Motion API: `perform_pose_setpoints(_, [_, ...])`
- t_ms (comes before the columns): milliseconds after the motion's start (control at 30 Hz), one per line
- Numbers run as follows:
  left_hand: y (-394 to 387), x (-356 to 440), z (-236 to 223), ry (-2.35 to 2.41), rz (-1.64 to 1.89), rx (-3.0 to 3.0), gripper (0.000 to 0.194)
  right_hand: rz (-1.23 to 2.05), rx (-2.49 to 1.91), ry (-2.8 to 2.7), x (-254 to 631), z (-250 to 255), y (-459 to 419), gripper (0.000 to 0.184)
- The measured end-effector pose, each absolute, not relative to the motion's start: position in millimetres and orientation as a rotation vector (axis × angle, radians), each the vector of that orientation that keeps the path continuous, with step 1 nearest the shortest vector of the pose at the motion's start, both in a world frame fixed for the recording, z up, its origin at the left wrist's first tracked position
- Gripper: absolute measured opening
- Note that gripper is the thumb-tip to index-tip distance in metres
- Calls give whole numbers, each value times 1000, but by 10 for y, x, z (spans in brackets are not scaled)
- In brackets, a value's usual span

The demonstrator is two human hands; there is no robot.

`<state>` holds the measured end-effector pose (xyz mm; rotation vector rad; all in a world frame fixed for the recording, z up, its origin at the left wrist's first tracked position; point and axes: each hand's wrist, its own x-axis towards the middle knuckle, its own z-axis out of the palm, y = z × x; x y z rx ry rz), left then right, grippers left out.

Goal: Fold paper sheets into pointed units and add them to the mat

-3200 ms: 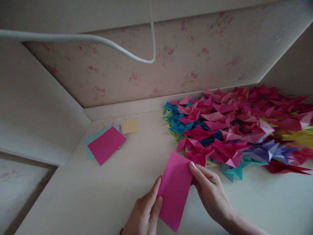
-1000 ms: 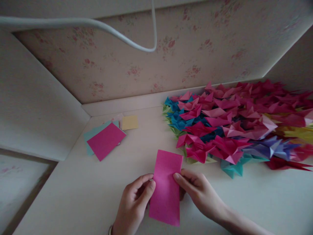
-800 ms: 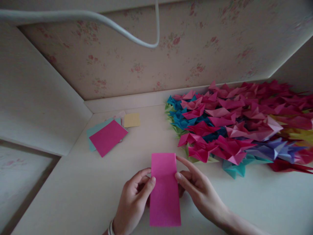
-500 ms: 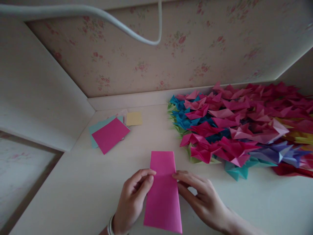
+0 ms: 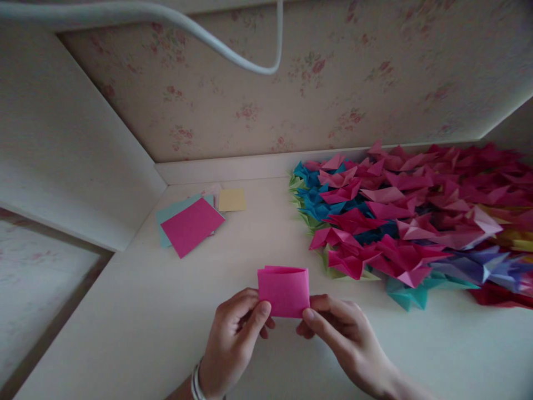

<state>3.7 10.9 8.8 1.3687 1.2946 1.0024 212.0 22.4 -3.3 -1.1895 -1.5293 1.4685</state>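
Pinching pink paper (image 5: 283, 290) between left hand (image 5: 234, 340) and right hand (image 5: 347, 340), apparently mid-fold and needing next to press the crease.

The left hand (image 5: 239, 336) and right hand (image 5: 343, 339) have the folded pink paper (image 5: 283, 291) in their grip by its lower corners, over the white bench (image 5: 125, 333). Paper sheets (image 5: 194, 225) overlap at left, beside a yellow square (image 5: 232, 200); colourful folded shapes (image 5: 391, 258) crowd the right.

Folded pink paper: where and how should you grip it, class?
The folded pink paper is probably best pinched at its lower corners, left hand from the left, right hand from the right: its layers gape along the top edge, so gripping low leaves that edge free.
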Motion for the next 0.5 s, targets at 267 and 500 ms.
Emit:
perform_pose_setpoints(267, [71,22,6,1377,1021,1339,25,1474,-1219,-1537,2087,-14,234,42])
perform_pose_setpoints(500, [59,11,-43,1435,1023,1451,39,1543,-1178,-1324,2062,-89,204,29])
